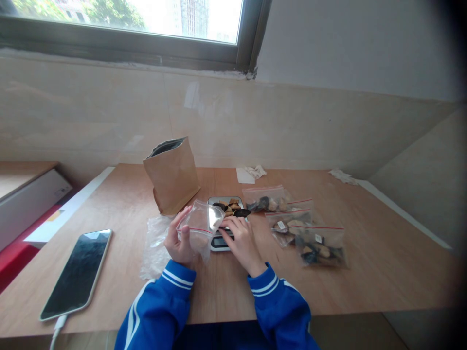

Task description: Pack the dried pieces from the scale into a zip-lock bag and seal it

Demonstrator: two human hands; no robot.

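Note:
My left hand (179, 241) holds a clear zip bag (200, 218) with a red seal line, thumb on the near side and fingers behind it. The bag's mouth points right, over a small white kitchen scale (216, 244). Dried brown and dark slices (230, 208) lie in a pile on the scale's pan. My right hand (241, 242) is over the scale's front, its fingers bent together at the bag's mouth, close to the slices. What its fingertips hold, if anything, is hidden. Part of the scale's display shows between the hands.
A brown paper pouch (173, 177) stands open behind my left hand. Clear plastic bags (156, 248) lie left of the scale. Several filled zip bags (323, 248) lie at right. A phone (78, 274) on a cable lies at left. Crumpled tissue (256, 171) is near the wall.

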